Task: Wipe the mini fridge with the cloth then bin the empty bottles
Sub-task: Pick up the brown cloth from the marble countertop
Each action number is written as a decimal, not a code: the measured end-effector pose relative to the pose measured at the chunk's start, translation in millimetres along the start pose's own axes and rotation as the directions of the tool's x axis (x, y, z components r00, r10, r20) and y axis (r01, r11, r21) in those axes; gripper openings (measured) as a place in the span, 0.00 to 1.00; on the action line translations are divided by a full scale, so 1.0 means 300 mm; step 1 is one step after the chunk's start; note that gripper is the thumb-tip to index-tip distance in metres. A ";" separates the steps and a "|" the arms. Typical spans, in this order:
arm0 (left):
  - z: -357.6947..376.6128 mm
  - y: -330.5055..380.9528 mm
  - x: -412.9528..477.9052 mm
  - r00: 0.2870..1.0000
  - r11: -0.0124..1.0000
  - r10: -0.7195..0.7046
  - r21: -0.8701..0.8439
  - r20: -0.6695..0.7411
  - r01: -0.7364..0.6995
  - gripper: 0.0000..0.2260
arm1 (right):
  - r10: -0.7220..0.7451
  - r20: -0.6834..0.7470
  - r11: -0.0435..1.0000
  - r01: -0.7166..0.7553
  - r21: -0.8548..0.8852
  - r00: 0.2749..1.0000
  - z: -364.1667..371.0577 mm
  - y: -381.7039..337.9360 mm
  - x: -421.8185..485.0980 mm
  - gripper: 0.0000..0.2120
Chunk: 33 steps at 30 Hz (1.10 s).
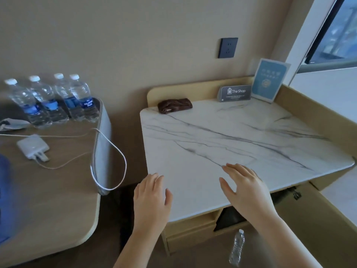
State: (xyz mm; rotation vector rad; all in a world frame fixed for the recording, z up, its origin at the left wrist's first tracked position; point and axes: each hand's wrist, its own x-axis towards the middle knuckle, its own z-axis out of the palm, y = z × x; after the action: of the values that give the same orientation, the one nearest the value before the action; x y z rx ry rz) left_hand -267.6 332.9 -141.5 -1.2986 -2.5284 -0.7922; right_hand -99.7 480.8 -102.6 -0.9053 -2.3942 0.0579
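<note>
Our left hand (152, 196) and right hand (245, 188) hover open, empty, at lower centre. The brown cloth (174, 106) sits bunched above them, mid-frame, at the far corner of the marble top (251, 136); we should reach over and gather it whole.

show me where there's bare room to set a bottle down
Marble top: bare between the brown cloth and signs at the back and the left hand and right hand in front. Wooden table: bare near end; far end crowded with water bottles, charger, cable.
</note>
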 end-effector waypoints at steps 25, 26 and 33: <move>0.468 -0.235 0.557 0.978 0.989 -0.145 0.063 0.153 0.136 0.18 | -0.212 0.222 0.975 0.192 0.108 0.952 0.589 0.078 0.762 0.15; 0.484 -0.235 0.569 0.973 0.984 -0.173 0.067 0.152 0.165 0.17 | -0.229 0.222 0.971 0.206 0.122 0.948 0.615 0.101 0.804 0.16; 0.546 -0.259 0.611 0.965 0.972 -0.230 0.081 0.128 0.221 0.23 | -0.341 0.265 0.934 0.293 0.203 0.902 0.859 0.215 1.085 0.21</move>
State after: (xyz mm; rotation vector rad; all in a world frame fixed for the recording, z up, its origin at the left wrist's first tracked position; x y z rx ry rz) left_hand -427.5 512.2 -235.0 -1.0924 -2.8231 -0.6747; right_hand -394.7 772.1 -170.5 -0.4459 -2.7409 0.2718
